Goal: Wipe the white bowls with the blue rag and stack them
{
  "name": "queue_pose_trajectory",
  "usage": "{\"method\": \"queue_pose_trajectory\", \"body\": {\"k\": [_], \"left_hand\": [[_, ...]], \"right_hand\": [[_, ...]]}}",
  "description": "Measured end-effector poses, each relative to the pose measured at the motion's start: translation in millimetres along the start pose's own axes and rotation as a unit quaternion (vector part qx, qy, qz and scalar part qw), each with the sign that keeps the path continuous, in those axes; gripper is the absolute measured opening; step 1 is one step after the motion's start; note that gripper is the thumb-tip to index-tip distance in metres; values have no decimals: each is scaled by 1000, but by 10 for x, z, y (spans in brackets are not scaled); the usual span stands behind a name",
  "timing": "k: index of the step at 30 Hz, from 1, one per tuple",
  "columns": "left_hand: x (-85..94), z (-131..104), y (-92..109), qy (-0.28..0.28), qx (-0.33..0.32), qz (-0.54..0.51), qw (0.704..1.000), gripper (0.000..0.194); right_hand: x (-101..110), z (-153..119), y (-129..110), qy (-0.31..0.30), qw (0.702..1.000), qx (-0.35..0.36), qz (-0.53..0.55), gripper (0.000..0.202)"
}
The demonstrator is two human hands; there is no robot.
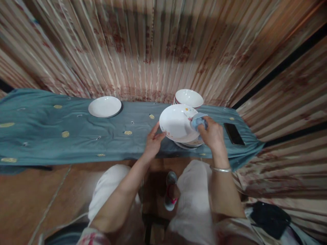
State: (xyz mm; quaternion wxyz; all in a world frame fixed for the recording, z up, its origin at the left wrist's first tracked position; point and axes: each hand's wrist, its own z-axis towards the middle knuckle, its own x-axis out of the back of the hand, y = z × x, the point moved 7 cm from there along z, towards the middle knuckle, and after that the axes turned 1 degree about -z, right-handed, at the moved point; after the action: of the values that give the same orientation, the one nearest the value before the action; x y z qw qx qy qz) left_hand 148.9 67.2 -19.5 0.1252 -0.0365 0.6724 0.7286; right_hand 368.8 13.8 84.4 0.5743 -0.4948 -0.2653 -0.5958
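Observation:
My left hand (153, 142) grips the left rim of a white plate (176, 124) with small floral prints, its thumb on the near edge. The plate is raised and tilted above a stack of plates (190, 145). My right hand (212, 133) is closed around a light blue cloth (198, 120), which presses on the right side of the plate's upper face. Just behind, white bowls (189, 98) stand stacked, partly hidden by the held plate. Far to the left, another white plate (104, 106) lies flat.
A teal tablecloth with pineapple prints (81, 136) covers the long narrow table. A dark phone (234, 133) lies at its right end. Pleated curtains (133, 51) hang behind and to the right. My legs are under the table's near edge, and a black item (270, 219) sits at lower right.

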Motion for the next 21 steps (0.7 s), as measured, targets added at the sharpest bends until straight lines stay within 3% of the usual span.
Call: {"method": "queue_pose_trajectory", "body": {"k": [3,7,13,21], "left_hand": [[-207,36,-157,7,21,25,999,53],[-366,96,-239,-13,-5,56,998,51],[-393,153,-369,-10,-47,115,992,46],[-414,150,-529,2,-27,137,990,49]], "right_hand": [[18,-1,232,-1,1000,-24,-20,37],[-104,-3,459,-31,998,-55,-24,38],[-272,-1,591,-60,995,-63,-39,38],[-349,13,661,-70,993,-61,-74,37]]}}
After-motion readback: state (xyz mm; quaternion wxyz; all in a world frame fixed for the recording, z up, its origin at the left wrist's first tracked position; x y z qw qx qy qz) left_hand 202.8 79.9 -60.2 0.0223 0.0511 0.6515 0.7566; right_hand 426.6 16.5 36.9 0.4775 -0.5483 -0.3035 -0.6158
